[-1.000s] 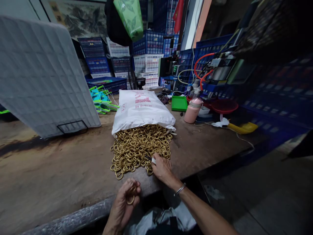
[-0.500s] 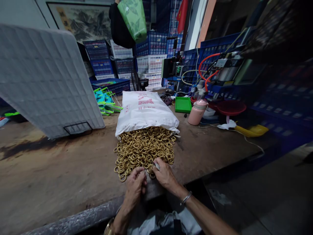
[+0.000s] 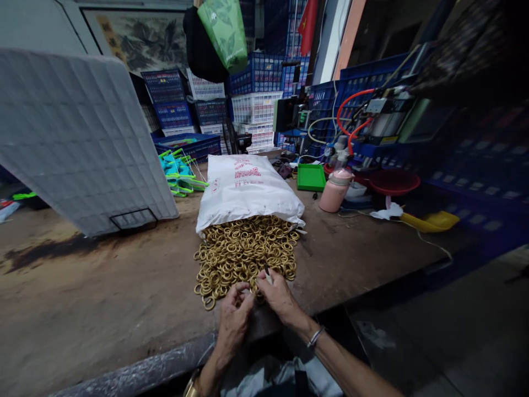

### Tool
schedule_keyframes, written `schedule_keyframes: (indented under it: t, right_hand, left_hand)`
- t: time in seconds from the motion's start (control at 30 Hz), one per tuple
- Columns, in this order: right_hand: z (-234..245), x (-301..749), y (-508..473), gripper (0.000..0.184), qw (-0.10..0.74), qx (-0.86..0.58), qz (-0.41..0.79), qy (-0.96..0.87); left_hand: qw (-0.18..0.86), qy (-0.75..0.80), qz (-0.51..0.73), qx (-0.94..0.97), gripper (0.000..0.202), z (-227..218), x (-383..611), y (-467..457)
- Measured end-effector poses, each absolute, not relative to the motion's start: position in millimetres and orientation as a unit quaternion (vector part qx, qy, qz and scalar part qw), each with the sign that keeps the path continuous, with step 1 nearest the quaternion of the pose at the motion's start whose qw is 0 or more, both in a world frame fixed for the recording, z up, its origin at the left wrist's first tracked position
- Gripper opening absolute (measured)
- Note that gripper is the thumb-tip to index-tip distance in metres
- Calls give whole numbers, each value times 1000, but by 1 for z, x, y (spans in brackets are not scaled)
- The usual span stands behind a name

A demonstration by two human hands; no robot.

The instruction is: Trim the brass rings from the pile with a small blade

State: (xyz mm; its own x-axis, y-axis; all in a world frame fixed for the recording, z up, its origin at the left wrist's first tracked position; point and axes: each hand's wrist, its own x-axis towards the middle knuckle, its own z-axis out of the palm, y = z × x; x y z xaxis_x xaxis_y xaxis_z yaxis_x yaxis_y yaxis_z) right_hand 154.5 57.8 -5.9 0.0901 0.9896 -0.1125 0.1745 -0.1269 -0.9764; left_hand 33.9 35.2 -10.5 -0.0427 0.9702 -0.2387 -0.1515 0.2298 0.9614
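Observation:
A heap of brass-coloured rings (image 3: 243,248) spills from the mouth of a white printed sack (image 3: 248,190) onto the table. At the near edge of the heap, my left hand (image 3: 235,311) is closed in a pinch. A small pale bit shows at its fingertips, too small to name. Close beside it, my right hand (image 3: 279,298) is closed round a small tool (image 3: 268,275) with a pale body and a dark tip pointing up. Its kind cannot be made out. The fingertips of both hands nearly meet, just in front of the rings.
Left on the brown table (image 3: 124,309) stands a large pale ribbed panel (image 3: 86,143). Green-and-blue plastic pieces (image 3: 179,171) lie beyond it. To the right are a green tray (image 3: 311,177), a pink bottle (image 3: 334,193) and a yellow scoop (image 3: 432,221). Stacked crates (image 3: 256,107) rise behind.
My left hand has moved slightly up and right, closer to my right hand. The tool in my right hand has turned, its dark tip now pointing upward.

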Motion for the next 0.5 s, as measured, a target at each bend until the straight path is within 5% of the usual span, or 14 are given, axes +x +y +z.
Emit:
schedule_keyframes:
  t: [0.23, 0.5]
  right_hand:
    - [0, 146, 51, 15, 446, -517, 623, -382]
    - [5, 142, 51, 20, 465, -463, 671, -345]
  left_hand:
    - [589, 496, 514, 379, 28, -8, 35, 34]
    - [621, 490, 501, 350, 34, -7, 35, 31]
